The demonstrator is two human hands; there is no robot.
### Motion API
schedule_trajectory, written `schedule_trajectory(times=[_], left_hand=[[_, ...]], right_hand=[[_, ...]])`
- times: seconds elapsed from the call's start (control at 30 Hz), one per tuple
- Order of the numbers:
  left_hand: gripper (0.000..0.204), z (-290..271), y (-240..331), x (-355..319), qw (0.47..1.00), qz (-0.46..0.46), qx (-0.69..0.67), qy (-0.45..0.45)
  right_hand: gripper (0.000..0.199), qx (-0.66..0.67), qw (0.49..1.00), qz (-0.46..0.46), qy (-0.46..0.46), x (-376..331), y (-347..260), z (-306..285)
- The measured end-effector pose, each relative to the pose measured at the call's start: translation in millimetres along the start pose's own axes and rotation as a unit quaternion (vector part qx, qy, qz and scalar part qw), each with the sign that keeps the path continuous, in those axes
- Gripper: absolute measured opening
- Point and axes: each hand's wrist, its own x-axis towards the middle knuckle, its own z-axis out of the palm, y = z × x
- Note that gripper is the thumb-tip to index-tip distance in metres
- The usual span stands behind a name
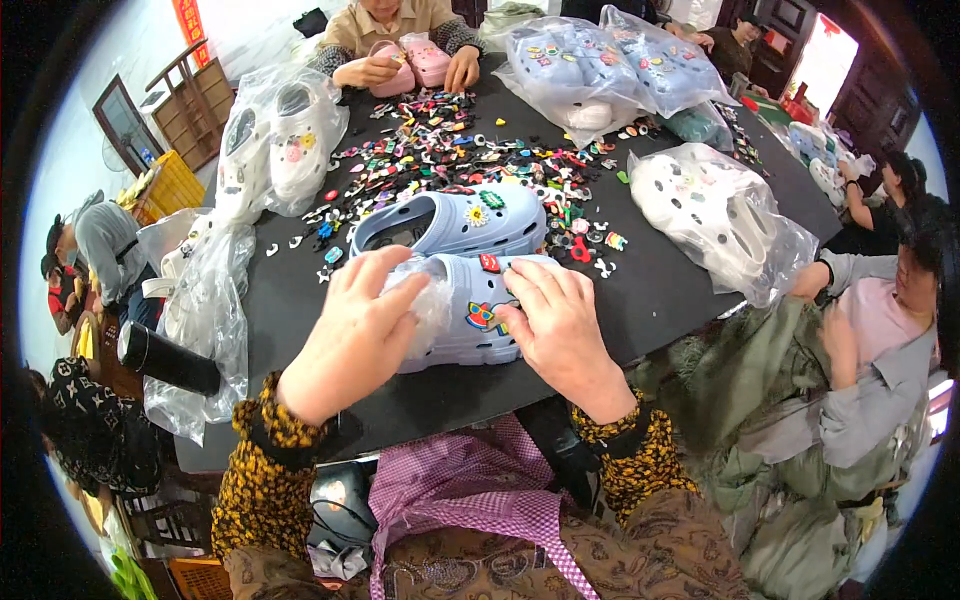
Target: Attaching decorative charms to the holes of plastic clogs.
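A black table (655, 305) carried a heap of small charms (440, 150), with bagged white clogs (715, 215) to the right. The near blue clog (465, 347) lay at the table's front edge, just beside the far one (460, 238). The hands were apart: the left (352, 335) at its heel, over clear plastic (430, 312), the right (560, 322) on its toe. Whether either gripped, I could not tell.

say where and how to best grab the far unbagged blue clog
Probably the heel rim of the far blue clog, from above, on the left: the foot opening faces up there, charms stud the toe, and the near blue clog blocks the close side.
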Motion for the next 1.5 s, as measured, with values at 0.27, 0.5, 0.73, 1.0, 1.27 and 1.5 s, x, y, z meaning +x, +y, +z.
schedule_trajectory(times=[0.27,0.5,0.73,1.0,1.27,1.5], left_hand=[[0.025,5,0,-8,0.981,-0.035,-0.148,-0.124],[0.046,42,-26,5,0.943,-0.033,-0.283,-0.173],[0.024,39,-1,-5,0.965,-0.136,-0.203,-0.094],[0.016,9,-10,-44,0.957,-0.143,-0.193,0.162],[0.024,8,-112,-78,0.79,-0.314,-0.465,0.246],[0.024,37,-162,-101,0.728,-0.365,-0.515,0.269]], right_hand=[[0.036,-0.005,1.0,0.017,-0.008,2,1,7],[0.036,-0.021,1.0,0.001,-0.01,0,0,5],[0.038,-0.006,0.998,-0.023,-0.065,3,5,-9],[0.029,0.05,0.986,-0.035,-0.157,17,19,-25],[0.024,0.096,0.987,-0.092,-0.089,70,27,-15],[0.03,0.057,0.975,-0.142,-0.161,107,4,13]])
